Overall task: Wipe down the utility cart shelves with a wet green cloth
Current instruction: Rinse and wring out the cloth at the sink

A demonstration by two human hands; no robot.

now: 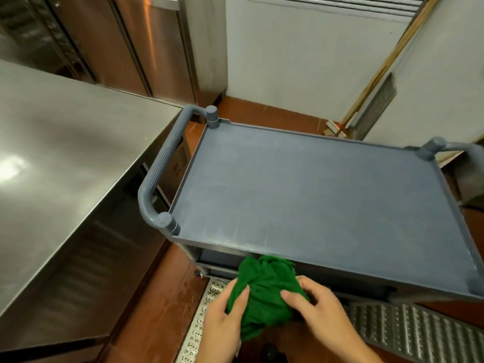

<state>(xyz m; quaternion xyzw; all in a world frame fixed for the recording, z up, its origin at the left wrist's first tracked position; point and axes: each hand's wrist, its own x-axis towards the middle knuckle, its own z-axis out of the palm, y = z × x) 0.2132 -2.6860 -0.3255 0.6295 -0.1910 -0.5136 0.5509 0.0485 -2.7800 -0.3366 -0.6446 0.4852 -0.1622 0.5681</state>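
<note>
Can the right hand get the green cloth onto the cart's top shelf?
Probably yes: the right hand grips the green cloth right beside the top shelf, with nothing between them.

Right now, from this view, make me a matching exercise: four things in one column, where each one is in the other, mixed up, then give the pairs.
Things:
1 green cloth
2 steel counter
3 broom
4 floor grate

Places:
A leaning on the far wall
B left of the cart
C gripped by left hand and right hand
D low down, along the cart's near side

Pairs: 1-C, 2-B, 3-A, 4-D
</note>
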